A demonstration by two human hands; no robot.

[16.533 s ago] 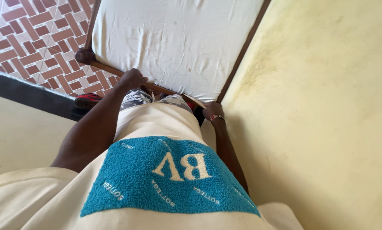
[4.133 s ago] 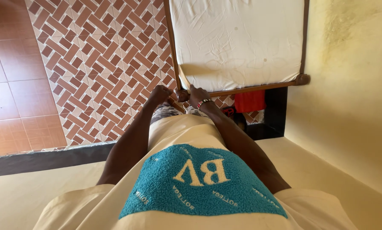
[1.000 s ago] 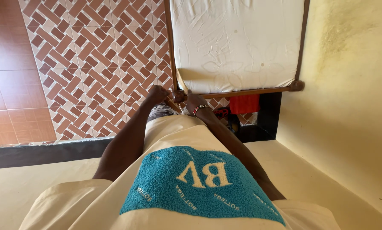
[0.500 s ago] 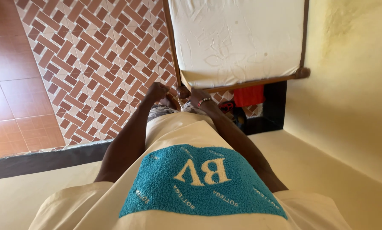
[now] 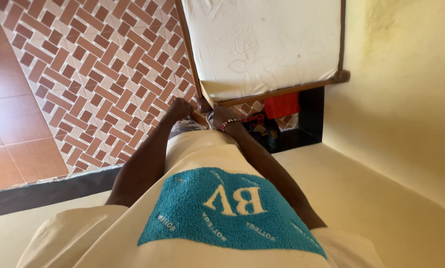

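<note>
Both hands (image 5: 180, 110) (image 5: 221, 115) at bed frame corner (image 5: 202, 105)

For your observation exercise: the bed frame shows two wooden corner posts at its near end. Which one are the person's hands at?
The corner post beside the patterned floor tiles; both hands, left hand and right hand, meet there. The other post stands untouched by the yellow wall.

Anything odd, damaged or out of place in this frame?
The mattress in the wooden frame is creased and shows a few small dark spots. Red items are tucked under the frame. Both hands meet at the frame's near corner; nothing looks broken or spilled.
</note>
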